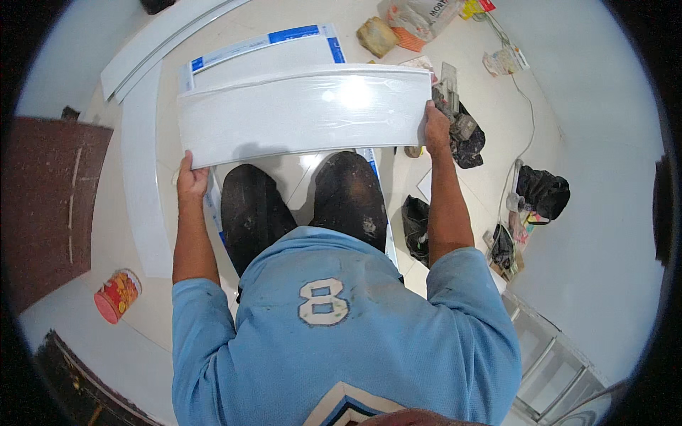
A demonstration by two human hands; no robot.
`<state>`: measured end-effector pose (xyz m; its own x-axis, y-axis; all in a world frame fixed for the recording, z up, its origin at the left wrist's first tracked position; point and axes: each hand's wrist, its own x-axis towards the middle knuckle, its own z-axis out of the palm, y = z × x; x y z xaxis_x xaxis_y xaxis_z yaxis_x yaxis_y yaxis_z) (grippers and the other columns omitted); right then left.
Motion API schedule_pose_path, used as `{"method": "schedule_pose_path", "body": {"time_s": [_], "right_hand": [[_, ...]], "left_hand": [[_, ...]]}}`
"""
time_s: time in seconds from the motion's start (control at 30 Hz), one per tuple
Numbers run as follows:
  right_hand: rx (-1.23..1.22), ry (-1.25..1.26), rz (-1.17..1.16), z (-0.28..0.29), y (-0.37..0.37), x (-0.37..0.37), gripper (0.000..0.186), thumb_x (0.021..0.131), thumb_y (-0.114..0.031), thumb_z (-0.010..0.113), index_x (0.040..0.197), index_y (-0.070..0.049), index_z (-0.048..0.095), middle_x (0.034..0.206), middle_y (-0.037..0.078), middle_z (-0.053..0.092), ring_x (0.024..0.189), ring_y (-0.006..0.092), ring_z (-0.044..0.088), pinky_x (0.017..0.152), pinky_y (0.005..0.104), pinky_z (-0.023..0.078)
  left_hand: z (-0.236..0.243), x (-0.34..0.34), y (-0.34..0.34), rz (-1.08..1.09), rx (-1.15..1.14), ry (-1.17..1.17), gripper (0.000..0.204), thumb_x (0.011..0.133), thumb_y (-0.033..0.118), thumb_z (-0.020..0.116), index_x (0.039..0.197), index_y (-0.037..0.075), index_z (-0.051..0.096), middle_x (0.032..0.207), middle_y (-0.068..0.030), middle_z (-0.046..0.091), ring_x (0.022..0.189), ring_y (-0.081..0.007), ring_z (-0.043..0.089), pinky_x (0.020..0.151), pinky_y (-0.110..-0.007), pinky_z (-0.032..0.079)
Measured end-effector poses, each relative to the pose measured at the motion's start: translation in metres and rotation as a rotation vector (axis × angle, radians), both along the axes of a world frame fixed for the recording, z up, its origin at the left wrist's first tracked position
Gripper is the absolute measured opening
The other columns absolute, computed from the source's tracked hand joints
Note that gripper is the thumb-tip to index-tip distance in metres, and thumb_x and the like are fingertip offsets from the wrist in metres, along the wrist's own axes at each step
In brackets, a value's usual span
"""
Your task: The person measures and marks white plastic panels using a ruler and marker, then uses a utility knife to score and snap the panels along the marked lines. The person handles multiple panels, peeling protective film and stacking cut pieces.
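Note:
A long white glossy panel [284, 113] spans the space in front of my knees, held up by its two ends. My left hand [192, 177] grips its lower left corner, with the thumb on the near face and the other fingers mostly hidden. At the right end my right hand [436, 128] is closed round the short edge. Beneath and beyond the panel shows a flat white piece with a blue-and-white printed border [291, 35]; much of it is covered.
Long white strips [145, 177] lie on the tiled floor at left. To the right are dusty tools [463, 128], black bags [543, 192], a cord [531, 117] and a metal ladder [554, 362]. A red-yellow tub [118, 295] stands at lower left, and a sponge-like block [376, 37] lies ahead.

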<state>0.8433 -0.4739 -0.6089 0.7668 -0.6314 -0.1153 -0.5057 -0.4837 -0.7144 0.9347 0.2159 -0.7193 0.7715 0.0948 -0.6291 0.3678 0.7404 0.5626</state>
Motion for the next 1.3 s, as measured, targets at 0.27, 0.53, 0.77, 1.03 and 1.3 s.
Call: {"method": "schedule_pose_path", "body": {"time_s": [0.27, 0.53, 0.77, 1.03, 1.3], "right_hand": [[0.081, -0.257, -0.030, 0.075, 0.047, 0.004, 0.059, 0.114, -0.046, 0.053, 0.118, 0.010, 0.072, 0.107, 0.021, 0.074, 0.098, 0.0263, 0.063, 0.094, 0.0436, 0.050], [0.088, -0.064, -0.070, 0.108, 0.070, -0.042, 0.060, 0.114, -0.046, 0.053, 0.122, 0.010, 0.073, 0.108, 0.019, 0.075, 0.096, 0.0241, 0.064, 0.093, 0.0420, 0.051], [0.280, -0.056, -0.097, 0.120, 0.104, -0.085, 0.065, 0.113, -0.051, 0.057, 0.124, 0.010, 0.074, 0.111, 0.019, 0.075, 0.099, 0.0228, 0.066, 0.093, 0.0400, 0.052], [0.164, -0.101, -0.096, 0.121, 0.099, -0.108, 0.059, 0.113, -0.048, 0.059, 0.115, 0.008, 0.076, 0.102, 0.014, 0.074, 0.092, 0.0201, 0.063, 0.088, 0.0383, 0.051], [0.127, -0.119, -0.117, 0.115, 0.096, -0.103, 0.059, 0.114, -0.048, 0.056, 0.107, 0.008, 0.075, 0.095, 0.012, 0.072, 0.086, 0.0203, 0.060, 0.083, 0.0400, 0.050]], "left_hand": [[0.012, 0.011, 0.015, -0.035, 0.024, -0.042, 0.042, 0.108, 0.028, 0.074, 0.137, 0.001, 0.062, 0.137, -0.0132, 0.069, 0.128, -0.0279, 0.067, 0.108, -0.043, 0.059], [0.080, -0.004, -0.039, -0.605, 2.047, -0.268, 0.076, 0.100, 0.039, 0.076, 0.159, -0.002, 0.051, 0.159, -0.0294, 0.055, 0.152, -0.0439, 0.048, 0.129, -0.058, 0.030], [0.177, -0.100, -0.269, -1.125, 1.428, -1.488, 0.088, 0.094, 0.038, 0.080, 0.170, 0.015, 0.042, 0.180, -0.0185, 0.028, 0.168, -0.0403, 0.021, 0.136, -0.063, 0.012], [0.200, -0.114, -0.279, -1.003, 1.799, -1.168, 0.072, 0.104, 0.047, 0.068, 0.171, 0.035, 0.042, 0.180, -0.0276, 0.016, 0.167, -0.0530, 0.009, 0.130, -0.075, 0.002], [0.180, -0.057, -0.222, -0.750, 1.940, -0.980, 0.066, 0.109, 0.038, 0.065, 0.170, 0.025, 0.044, 0.175, -0.0270, 0.032, 0.166, -0.0498, 0.018, 0.130, -0.073, 0.008]]}}
